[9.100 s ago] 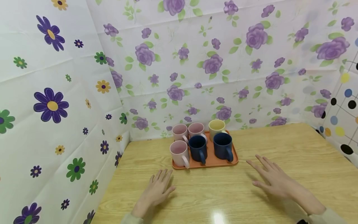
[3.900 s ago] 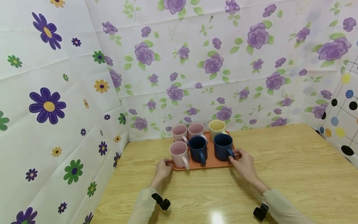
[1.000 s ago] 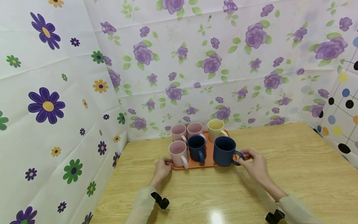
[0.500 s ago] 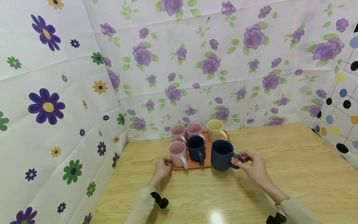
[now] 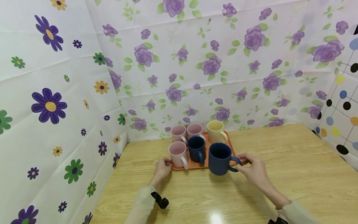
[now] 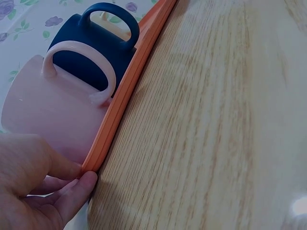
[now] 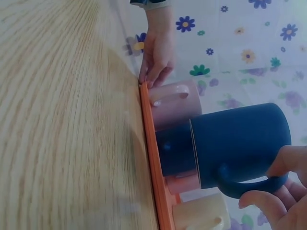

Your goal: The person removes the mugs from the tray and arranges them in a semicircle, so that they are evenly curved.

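Observation:
My right hand [image 5: 254,170] pinches the handle of a dark blue mug [image 5: 219,163]. The mug is upright, lifted over the front edge of an orange tray [image 6: 121,98] near its right end. In the right wrist view, thumb and fingers [image 7: 268,206] grip the lower part of the handle. My left hand [image 5: 162,169] pinches the tray's front left corner between thumb and fingers. Still standing on the tray are a second dark blue mug [image 5: 196,152], a pink mug [image 5: 177,155] in front, two pink mugs [image 5: 178,132] behind and a yellow mug [image 5: 214,133] at the back right.
The tray lies on a light wooden table [image 5: 282,155], close to a back wall covered with purple-rose cloth [image 5: 237,77]. Another flowered cloth [image 5: 78,133] borders the left side. A dotted cloth [image 5: 342,109] hangs at the far right.
Both hands have come to the tray; the left took its corner, the right took the blue mug's handle. The mug has risen and moved toward me and slightly left.

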Tool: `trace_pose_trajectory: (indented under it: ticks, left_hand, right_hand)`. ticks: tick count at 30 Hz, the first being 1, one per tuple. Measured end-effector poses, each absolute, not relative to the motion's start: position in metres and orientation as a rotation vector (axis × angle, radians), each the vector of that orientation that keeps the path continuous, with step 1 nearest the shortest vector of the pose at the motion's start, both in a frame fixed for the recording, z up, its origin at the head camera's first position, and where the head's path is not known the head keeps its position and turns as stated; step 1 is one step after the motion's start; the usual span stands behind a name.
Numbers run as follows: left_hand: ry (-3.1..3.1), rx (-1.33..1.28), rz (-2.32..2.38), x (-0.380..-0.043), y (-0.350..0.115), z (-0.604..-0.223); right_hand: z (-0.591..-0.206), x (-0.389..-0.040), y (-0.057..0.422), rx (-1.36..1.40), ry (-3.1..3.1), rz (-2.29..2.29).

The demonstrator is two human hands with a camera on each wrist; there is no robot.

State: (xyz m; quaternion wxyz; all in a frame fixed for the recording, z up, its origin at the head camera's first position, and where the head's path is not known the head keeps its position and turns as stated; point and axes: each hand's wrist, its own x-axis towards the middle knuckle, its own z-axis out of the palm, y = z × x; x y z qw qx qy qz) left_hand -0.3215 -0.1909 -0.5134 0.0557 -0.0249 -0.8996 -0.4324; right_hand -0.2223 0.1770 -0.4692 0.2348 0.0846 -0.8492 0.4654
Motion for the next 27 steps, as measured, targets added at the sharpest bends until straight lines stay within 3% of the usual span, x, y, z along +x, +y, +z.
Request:
trace_pose_trajectory:
  ticks: [27]
  left_hand:
    - [-2.702, -0.082, -1.363, -0.321, -0.189, -0.514]
  right_hand:
    - [-0.469, -0.209, 0.166, 0.317, -2.375, 1.469]
